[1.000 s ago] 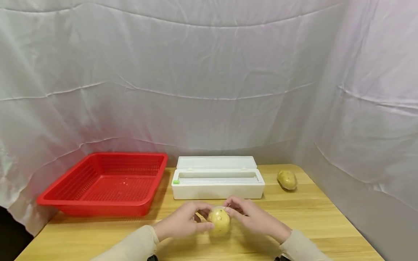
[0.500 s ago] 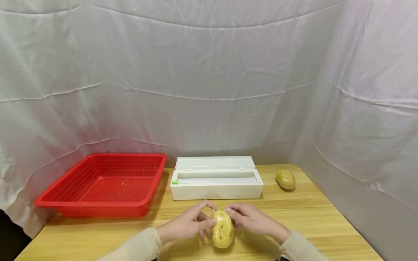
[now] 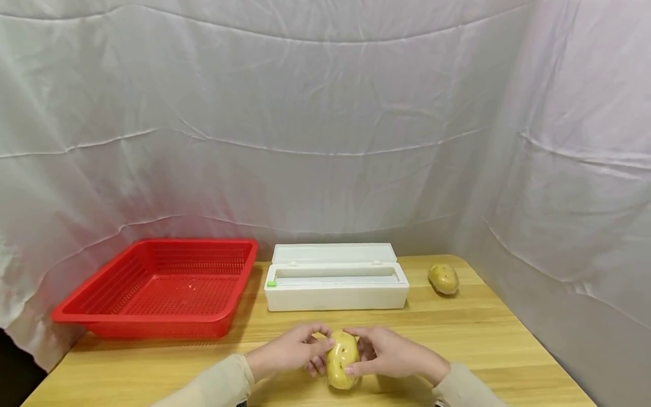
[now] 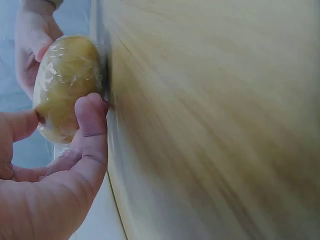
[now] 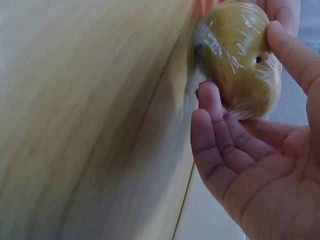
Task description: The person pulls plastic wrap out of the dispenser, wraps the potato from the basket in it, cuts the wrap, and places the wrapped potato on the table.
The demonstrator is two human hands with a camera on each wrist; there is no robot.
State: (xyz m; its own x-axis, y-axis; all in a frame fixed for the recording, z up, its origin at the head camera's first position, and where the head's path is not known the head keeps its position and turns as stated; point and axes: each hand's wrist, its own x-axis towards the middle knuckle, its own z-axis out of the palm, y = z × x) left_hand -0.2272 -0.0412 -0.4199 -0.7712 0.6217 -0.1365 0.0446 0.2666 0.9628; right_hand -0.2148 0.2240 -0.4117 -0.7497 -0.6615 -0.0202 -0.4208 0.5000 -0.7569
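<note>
A yellow potato point(image 3: 343, 357) in glossy clear plastic wrap stands on end just above the wooden table, between both hands. My left hand point(image 3: 291, 351) pinches its left side near the top, thumb in front and fingers behind. My right hand point(image 3: 399, 353) holds the right side, its thumb low on the front and its index finger over the top. Wrinkled film shows on the potato point(image 4: 70, 75) in the left wrist view. The right wrist view shows the fingers point(image 5: 210, 145) curved under the potato point(image 5: 240, 55).
Behind the hands sits a white cling film dispenser point(image 3: 337, 298), lid raised, with a green slider point(image 3: 272, 284) at its left end. A red plastic basket point(image 3: 147, 318) is at the left. Another potato point(image 3: 443, 278), also wrapped, lies at the table's point(image 3: 498, 345) back right.
The potato has been turned from end-on to upright. My right hand has shifted from pinching its top to holding its right side, thumb lower; my left hand keeps its pinch.
</note>
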